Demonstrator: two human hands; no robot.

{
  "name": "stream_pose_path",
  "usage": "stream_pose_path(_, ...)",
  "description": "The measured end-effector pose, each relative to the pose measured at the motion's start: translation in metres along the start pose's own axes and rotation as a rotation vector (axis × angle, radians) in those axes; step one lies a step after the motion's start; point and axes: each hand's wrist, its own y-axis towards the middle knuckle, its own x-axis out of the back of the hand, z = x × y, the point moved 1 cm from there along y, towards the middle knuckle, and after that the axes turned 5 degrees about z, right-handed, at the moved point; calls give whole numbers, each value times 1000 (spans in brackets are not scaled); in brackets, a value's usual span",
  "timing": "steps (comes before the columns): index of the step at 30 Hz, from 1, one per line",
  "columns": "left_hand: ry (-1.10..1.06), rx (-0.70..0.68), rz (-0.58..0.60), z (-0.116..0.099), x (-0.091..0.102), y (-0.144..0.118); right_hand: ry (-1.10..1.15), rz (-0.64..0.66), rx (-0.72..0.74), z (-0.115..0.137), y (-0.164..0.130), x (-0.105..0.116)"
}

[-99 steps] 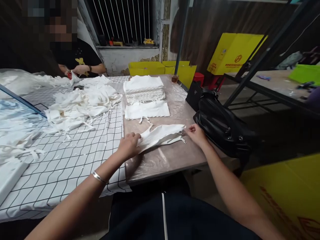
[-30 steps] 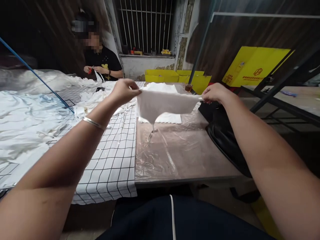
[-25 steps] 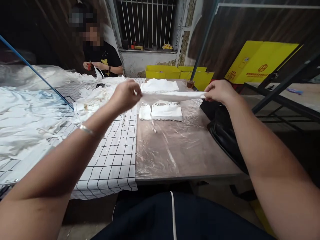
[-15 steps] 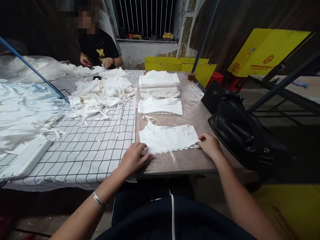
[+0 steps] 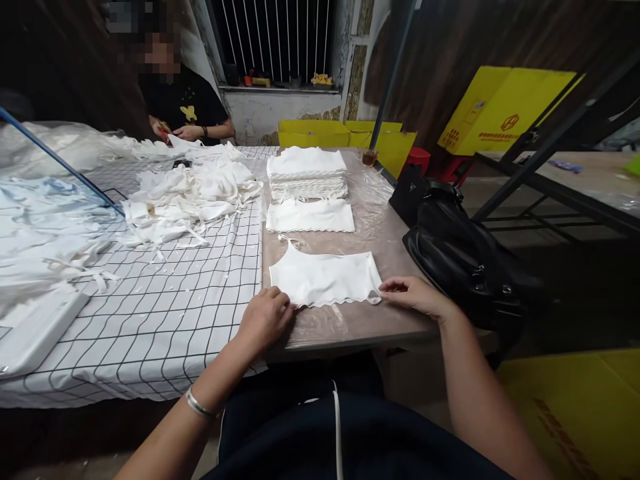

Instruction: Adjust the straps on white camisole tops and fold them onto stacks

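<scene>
A white camisole top (image 5: 325, 277) with a scalloped hem and a thin strap lies flat on the plastic-covered table in front of me. My left hand (image 5: 267, 315), fingers curled, grips its lower left corner. At the lower right corner, the fingertips and thumb of my right hand (image 5: 413, 293) pinch the hem, which curls up slightly there. Just behind lies another folded white top (image 5: 310, 217). Beyond that rises a neat stack of white tops (image 5: 307, 173).
Loose white garments (image 5: 187, 190) are heaped on the checkered cloth (image 5: 200, 300) to the left. A black bag (image 5: 455, 243) sits at the table's right edge. Yellow boxes (image 5: 313, 133) stand behind. Across the table, a person (image 5: 187, 110) handles white fabric with a red-handled tool.
The view has shifted slightly right. My right hand and the camisole's right edge have come a little inward, and the fabric's surface lies differently. My left fingers have curled in more.
</scene>
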Motion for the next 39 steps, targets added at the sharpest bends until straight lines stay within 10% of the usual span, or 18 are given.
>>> stream_pose_path(4,-160,-185,-61,-35,-2,24,-48,-46,4,25,37,-1)
stream_pose_path(10,-90,-463,237,-89,-46,49,-796,40,-47,62,102,-56)
stream_pose_path(25,-107,-473,334,-89,-47,46,-1273,438,-101,105,133,-52)
stream_pose_path(32,-110,-452,376,-91,-41,45,-1378,278,-59,128,151,-41)
stream_pose_path(39,-137,-453,363,-92,-44,46,-1117,414,-351,90,142,-31)
